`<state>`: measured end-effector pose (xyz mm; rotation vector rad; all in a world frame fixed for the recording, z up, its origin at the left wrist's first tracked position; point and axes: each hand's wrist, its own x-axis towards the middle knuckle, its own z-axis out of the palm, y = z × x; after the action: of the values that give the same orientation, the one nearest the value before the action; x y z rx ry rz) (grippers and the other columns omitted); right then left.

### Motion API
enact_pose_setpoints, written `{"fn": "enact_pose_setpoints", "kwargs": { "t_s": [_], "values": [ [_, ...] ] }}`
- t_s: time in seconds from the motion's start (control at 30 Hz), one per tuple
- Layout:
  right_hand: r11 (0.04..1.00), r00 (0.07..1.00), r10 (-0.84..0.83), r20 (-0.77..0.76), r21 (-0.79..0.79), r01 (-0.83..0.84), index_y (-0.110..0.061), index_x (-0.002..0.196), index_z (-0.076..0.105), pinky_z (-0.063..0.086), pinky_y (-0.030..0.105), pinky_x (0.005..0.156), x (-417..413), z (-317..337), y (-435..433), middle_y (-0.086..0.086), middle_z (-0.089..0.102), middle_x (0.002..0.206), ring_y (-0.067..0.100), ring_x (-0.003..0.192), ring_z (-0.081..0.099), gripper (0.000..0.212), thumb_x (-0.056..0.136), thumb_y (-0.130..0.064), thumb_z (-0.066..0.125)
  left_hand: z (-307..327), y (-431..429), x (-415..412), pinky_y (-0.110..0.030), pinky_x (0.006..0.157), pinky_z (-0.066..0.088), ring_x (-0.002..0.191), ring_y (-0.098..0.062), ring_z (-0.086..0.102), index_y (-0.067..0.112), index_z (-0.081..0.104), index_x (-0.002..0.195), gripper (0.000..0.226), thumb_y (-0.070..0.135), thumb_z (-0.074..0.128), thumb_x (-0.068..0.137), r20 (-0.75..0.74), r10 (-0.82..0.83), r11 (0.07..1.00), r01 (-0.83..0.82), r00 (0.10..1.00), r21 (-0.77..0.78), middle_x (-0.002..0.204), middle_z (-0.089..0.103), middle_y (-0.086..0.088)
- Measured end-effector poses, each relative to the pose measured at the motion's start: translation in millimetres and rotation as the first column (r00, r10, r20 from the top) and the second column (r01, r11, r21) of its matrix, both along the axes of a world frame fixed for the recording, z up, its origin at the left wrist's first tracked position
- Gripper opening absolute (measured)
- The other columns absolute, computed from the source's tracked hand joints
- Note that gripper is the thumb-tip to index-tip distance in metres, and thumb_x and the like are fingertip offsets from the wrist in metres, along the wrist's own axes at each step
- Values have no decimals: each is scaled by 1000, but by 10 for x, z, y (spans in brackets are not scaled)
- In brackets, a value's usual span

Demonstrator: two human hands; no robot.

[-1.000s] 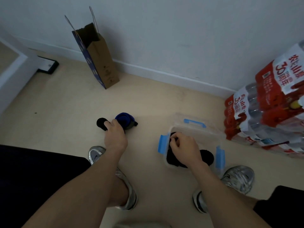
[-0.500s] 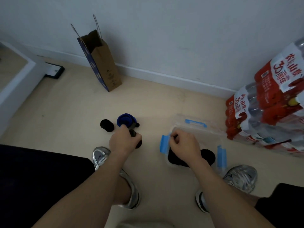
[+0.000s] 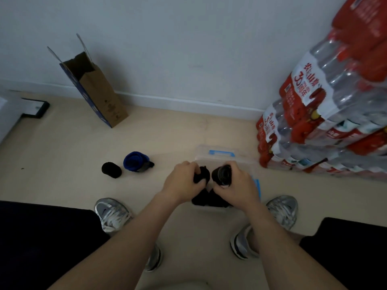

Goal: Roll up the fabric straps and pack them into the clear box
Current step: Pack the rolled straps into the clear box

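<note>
**A:** Left of the clear plastic box with blue latches, what's on the floor?

**B:** Two loose rolls, well apart from the box. Farthest left is a small black rolled fabric strap. Just beside it, nearer the box, is a blue rolled fabric strap with a dark tail. Neither is packed yet.

**A:** Hands?

**B:** Both over the box, close together. Left hand: fingers curled round a black strap roll. Right hand: fingers wrapped round a second black strap roll, coil end facing the camera. The two rolls nearly meet; can't tell if they touch.

**A:** Inside the box?

**B:** Dark rolls lie packed below the wrists. Too dark to count.

**A:** Step in hand?

**B:** My read: seating these two. Grip firmly so the coils don't spring loose. Lower them side by side against the packed ones. Let go only once the neighbours pin them, and leave room for the two floor rolls.

**A:** Right of the box?

**B:** Stacked shrink-wrapped water bottle packs with red labels, near but apart. Not in play.
</note>
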<state>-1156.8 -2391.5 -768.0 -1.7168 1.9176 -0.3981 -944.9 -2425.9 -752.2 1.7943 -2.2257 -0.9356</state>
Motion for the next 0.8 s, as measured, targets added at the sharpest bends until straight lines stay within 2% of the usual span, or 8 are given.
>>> {"fn": "enact_pose_setpoints", "kwargs": {
  "t_s": [0.07, 0.13, 0.27, 0.43, 0.5, 0.63, 0.7, 0.8],
  "values": [
    [998, 998, -55, -16, 15, 55, -33, 131, 43, 54, 39, 72, -151, -116, 68, 5, 73, 112, 33, 97, 71, 67, 76, -49, 78, -116, 121, -30, -46, 102, 49, 129, -35, 47, 19, 50, 140, 73, 55, 76, 83, 255, -174, 984, 173, 951, 26, 144, 42, -8],
    [996, 995, -69, -77, 51, 73, -23, 136, 41, 52, 43, 81, -209, -240, 66, 13, 71, 118, 38, 104, 69, 70, 82, -44, 80, -170, 181, -53, -47, 104, 47, 135, -37, 41, 18, 41, 145, 87, 59, 79, 79, 296, -238, 971, 220, 925, 95, 152, 26, -10],
    [997, 943, 17, -333, 82, 11, -26, 129, 55, 41, 46, 97, -99, -356, -47, 3, 71, 119, 33, 114, 61, 58, 88, -62, 73, -155, 124, -37, -47, 107, 45, 135, -33, 41, 20, 42, 145, 99, 66, 84, 69, 371, -330, 944, 313, 868, 107, 149, 29, -8],
    [960, 945, 32, -327, 274, 62, -18, 124, 55, 39, 48, 101, 204, -470, -226, 10, 71, 121, 37, 119, 58, 40, 97, -46, 64, -168, 125, 27, -46, 105, 47, 129, -32, 53, 23, 39, 155, 107, 65, 88, 69, 336, -321, 947, 310, 886, 87, 152, 33, -4],
    [954, 949, 3, -316, 285, 92, -16, 118, 58, 38, 47, 101, 249, -527, -260, 12, 72, 117, 38, 116, 60, 31, 102, -42, 54, -203, 134, 92, -43, 100, 50, 121, -31, 60, 23, 36, 160, 102, 67, 80, 79, 233, -282, 958, 286, 931, 16, 148, 42, -3],
    [942, 931, -9, -365, 309, 130, -20, 118, 63, 37, 45, 99, 171, -577, -307, 10, 73, 114, 35, 114, 64, 19, 108, -30, 50, -292, 118, 250, -44, 86, 56, 105, -28, 69, 18, 53, 146, 47, 44, 56, 107, -21, 19, 992, -21, 1000, -123, 130, 64, -4],
    [942, 909, -19, -417, 296, 156, -21, 105, 69, 40, 44, 99, 151, -533, -334, 7, 74, 103, 32, 107, 68, 24, 107, -38, 52, -353, 44, 361, -45, 80, 56, 101, -30, 66, 15, 59, 133, 31, 31, 56, 106, 31, 156, 967, -147, 987, -207, 121, 65, -6],
    [979, 830, -52, -555, 135, 151, -20, 74, 65, 46, 40, 83, 196, -428, -362, 4, 71, 78, 29, 81, 70, 42, 97, -53, 55, -482, -118, 601, -49, 88, 50, 111, -38, 55, 8, 61, 131, 38, 17, 65, 95, 239, 280, 947, -226, 930, -230, 129, 55, -15]
  ]
}}
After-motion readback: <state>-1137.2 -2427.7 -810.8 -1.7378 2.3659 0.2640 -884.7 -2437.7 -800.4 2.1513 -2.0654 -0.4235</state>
